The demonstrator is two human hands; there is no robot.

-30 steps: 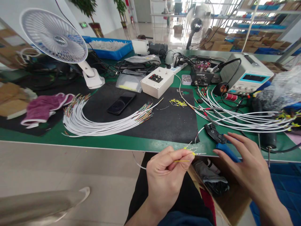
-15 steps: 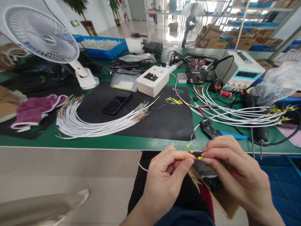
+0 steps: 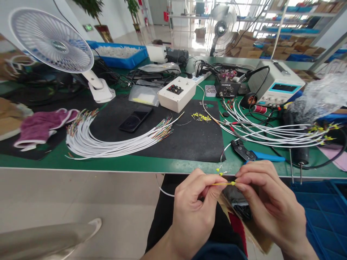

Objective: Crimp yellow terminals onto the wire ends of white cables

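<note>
My left hand [image 3: 193, 207] pinches a thin yellow wire [image 3: 221, 183] just below the bench's front edge. My right hand [image 3: 267, 202] pinches the other end of that wire, where a small yellow sleeve [image 3: 232, 183] sits. A white cable [image 3: 165, 191] trails off to the left from my left hand. More yellow-tipped wire ends [image 3: 220, 171] stick up between my hands and the bench edge. A blue-handled crimping tool [image 3: 253, 154] lies on the bench just beyond my right hand.
A black mat [image 3: 189, 139] carries a fanned bundle of white cables [image 3: 108, 139], a phone [image 3: 135, 118], a white switch box [image 3: 176, 93] and loose yellow parts [image 3: 201, 116]. More white cables [image 3: 273, 131], a power supply [image 3: 279, 86], a desk fan [image 3: 54, 41] and blue crates [image 3: 322, 213] surround it.
My right hand has left the blue-handled crimping tool and come to the yellow wire, pinching its end. My left hand has kept hold of the wire throughout.
</note>
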